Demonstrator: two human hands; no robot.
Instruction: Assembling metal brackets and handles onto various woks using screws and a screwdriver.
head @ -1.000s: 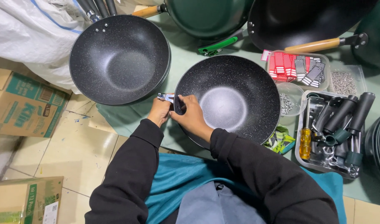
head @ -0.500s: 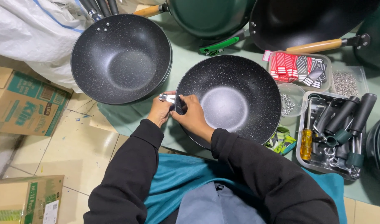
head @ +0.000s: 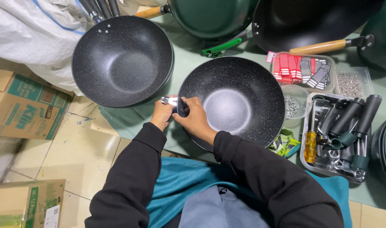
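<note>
A black speckled wok [head: 239, 103] lies on the green table in front of me. At its left rim my right hand [head: 196, 118] grips the edge, thumb inside the bowl. My left hand [head: 161, 115] holds a small shiny metal bracket [head: 169, 100] against the outside of that same rim. Both hands touch each other there. Black sleeves cover both arms.
A second speckled wok [head: 122, 61] with several dark handles sits at the left. Dark pans with wooden handles [head: 323, 45] stand behind. Right: a metal tray [head: 306, 159] with handles and a yellow screwdriver [head: 310, 146], tubs of screws and tags. Cardboard boxes [head: 26, 107] on the floor.
The hands stay at the wok's left rim; only tiny shifts of the fingers and the metal bracket are visible.
</note>
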